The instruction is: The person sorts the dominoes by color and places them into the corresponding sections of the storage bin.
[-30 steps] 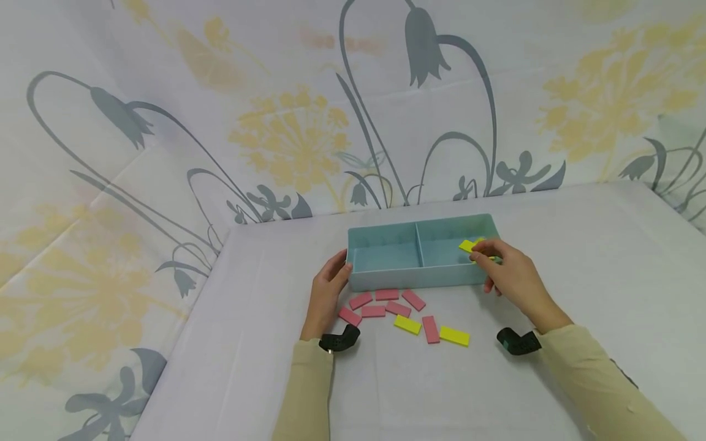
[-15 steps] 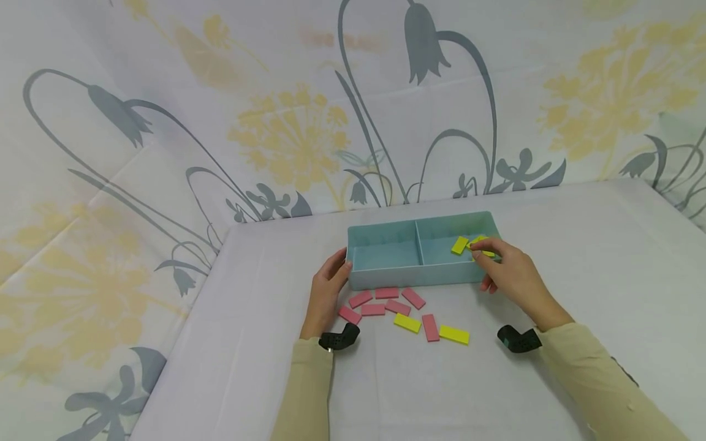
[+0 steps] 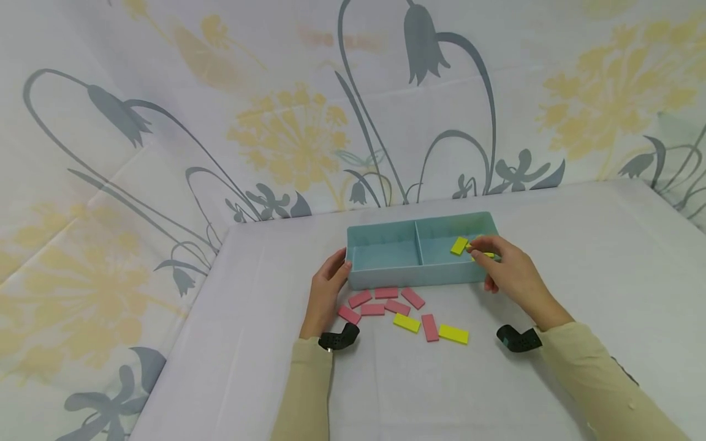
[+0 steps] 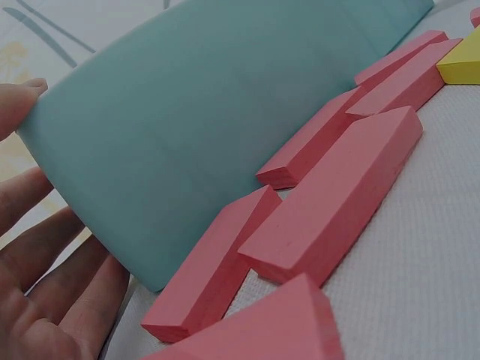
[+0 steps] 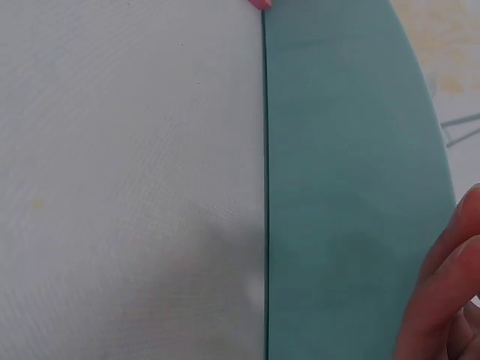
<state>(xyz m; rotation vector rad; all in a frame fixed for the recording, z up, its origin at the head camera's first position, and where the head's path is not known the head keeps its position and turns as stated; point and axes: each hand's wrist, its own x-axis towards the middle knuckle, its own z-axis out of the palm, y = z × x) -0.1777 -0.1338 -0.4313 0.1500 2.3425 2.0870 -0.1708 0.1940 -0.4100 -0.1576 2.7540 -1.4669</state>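
At the left end of a two-part blue-green box (image 3: 386,278) is my left hand (image 3: 324,293). In the left wrist view its thumb (image 4: 16,103) touches the box's upper corner, with the other fingers fairly straight along the end wall. My right hand (image 3: 513,272) is over the box's right compartment, thumb and forefinger close together. Yellow wooden blocks lie there, one yellow block (image 3: 459,245) just left of the fingertips. More yellow shows at the fingertips; whether they pinch a block is hidden. The right wrist view shows bent fingers (image 5: 442,300) beside the box wall.
In front of the box lie several pink blocks (image 3: 372,310) and two yellow ones, a left yellow block (image 3: 407,323) and a right yellow block (image 3: 453,334). A divider (image 3: 418,244) splits the box. A flower-patterned cloth (image 3: 298,141) hangs behind the white-covered table (image 3: 419,392).
The yellow block that was at my right fingertips a second ago appears to lie in the right compartment, turned and further left. My left hand stays at the box's end.
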